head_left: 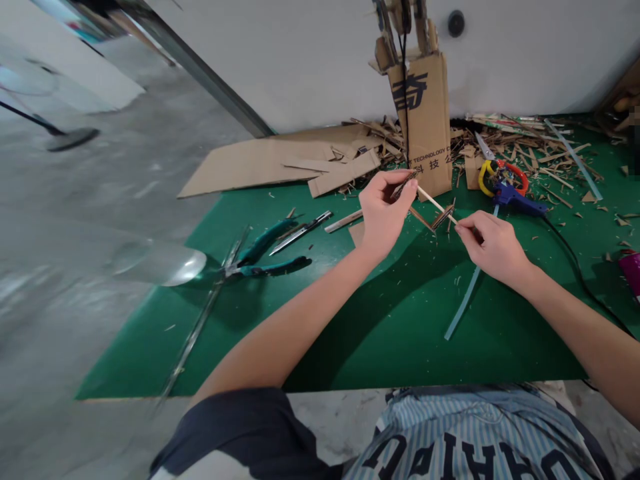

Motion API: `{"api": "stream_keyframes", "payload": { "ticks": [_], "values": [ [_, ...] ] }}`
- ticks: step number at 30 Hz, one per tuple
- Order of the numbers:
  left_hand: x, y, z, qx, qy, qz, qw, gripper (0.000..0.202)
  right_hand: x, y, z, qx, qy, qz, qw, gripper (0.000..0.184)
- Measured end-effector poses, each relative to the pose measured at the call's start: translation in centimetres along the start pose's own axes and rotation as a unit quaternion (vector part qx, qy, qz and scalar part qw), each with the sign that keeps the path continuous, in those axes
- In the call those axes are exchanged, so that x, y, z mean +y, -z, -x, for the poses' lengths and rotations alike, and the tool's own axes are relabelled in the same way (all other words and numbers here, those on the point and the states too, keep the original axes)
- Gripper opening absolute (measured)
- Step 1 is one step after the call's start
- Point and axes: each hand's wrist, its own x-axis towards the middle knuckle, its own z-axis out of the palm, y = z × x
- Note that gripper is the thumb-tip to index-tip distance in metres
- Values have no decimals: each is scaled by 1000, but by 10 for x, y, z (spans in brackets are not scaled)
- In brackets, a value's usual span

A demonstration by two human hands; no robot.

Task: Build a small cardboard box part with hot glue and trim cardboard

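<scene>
A thin pale wooden stick [431,200] slants between my two hands. My right hand [493,245] is closed, pinching the stick's lower end. My left hand [384,212] is closed near the upper end, its thumb and fingers on a small brown cardboard piece [404,181]. Another small cardboard piece [443,217] sits on the stick close to my right fingertips. Just behind rises a cardboard structure [427,127] with dark printing. To the right are a blue glue gun [520,199] and scissors with red and yellow handles [517,175].
Pliers with teal handles [265,243], a craft knife [301,233] and a clear ruler-like strip [200,327] lie on the green table [400,333]. A glue stick [463,303] lies before my right hand. Cardboard scraps [540,150] line the wall. A black cord [575,260] trails right.
</scene>
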Motion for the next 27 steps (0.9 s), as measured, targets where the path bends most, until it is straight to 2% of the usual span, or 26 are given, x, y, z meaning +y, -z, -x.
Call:
{"api": "stream_keyframes", "payload": {
  "ticks": [4,7,11,14,18,23,27],
  "values": [
    [0,0,-1,-2,-10,14,1000,41,-1,-1,-1,-20,-33,-31,999,20],
    [-1,1,-1,-9,-10,5,1000,40,-3,-2,-1,-41,-90,-87,991,20],
    [-2,3,-1,-16,-4,-21,1000,35,-10,-4,0,-82,-201,-216,952,23],
    [-3,2,-1,-10,-1,-26,1000,33,-14,-5,-1,-92,-252,-272,924,23],
    [-5,3,-2,-10,-11,-1,1000,32,-17,-6,-1,-79,-279,-313,904,20],
    [-10,6,-4,-56,-50,10,997,38,-18,-5,-2,-60,-300,-345,888,19],
    [-15,4,-4,-69,-39,25,997,36,-22,-1,-4,-54,-312,-360,877,22]
  ]
}}
